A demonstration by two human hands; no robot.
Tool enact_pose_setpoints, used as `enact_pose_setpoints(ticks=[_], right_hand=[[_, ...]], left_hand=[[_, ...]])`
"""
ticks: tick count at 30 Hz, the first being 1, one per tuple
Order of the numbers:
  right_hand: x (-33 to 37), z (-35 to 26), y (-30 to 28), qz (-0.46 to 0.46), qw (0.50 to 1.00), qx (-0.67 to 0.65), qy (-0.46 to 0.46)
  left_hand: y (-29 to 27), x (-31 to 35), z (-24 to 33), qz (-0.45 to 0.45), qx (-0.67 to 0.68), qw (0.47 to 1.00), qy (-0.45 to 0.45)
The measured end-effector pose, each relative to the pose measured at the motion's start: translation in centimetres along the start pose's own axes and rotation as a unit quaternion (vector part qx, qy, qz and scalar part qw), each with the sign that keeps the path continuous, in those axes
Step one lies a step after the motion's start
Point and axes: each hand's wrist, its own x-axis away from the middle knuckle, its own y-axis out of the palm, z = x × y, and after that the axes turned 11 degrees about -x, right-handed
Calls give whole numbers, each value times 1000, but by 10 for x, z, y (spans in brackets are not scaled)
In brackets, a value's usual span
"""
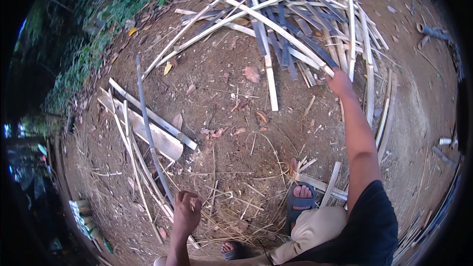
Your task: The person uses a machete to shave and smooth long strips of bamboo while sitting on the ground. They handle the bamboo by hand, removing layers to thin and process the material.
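With the right hand (340, 83) closed around a pale strip's (290, 39) near end, a tug could drag or spill the overlapping heap (305, 7) ahead-left of it, where pieces cross, while the left hand (186, 214), loosely curled, seemingly empty, hangs beside a dark strip (147, 123).

Brown earth ground (197, 111), strewn with dry leaves (252, 74). On its far part lies a crisscrossed heap of pale and dark strips (270, 83); at left, a pale trough-like piece (163, 143); nearest the viewer, thin straw-like scraps (244, 224).
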Motion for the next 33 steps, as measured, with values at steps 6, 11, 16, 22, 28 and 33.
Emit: enact_pose_setpoints(ticks=[6, 11, 16, 22, 28, 33], right_hand=[[55, -54, 39, -27, 993, -109, 22], [114, -105, 50, -102, 963, -228, 101], [188, -146, 61, -361, 723, -531, 255], [260, -185, 76, -437, 500, -678, 316], [275, -194, 94, -449, 546, -650, 280], [280, -212, 93, -454, 649, -574, 210]], left_hand=[[12, 38, 16, -69, -43, 997, -16], [18, 53, 14, -111, -66, 991, -20], [10, 59, 19, -110, -75, 991, 1], [10, 59, 26, -130, -50, 990, 5], [24, 57, 26, -103, 31, 994, -5], [56, 38, 34, -164, 262, 943, -122]])
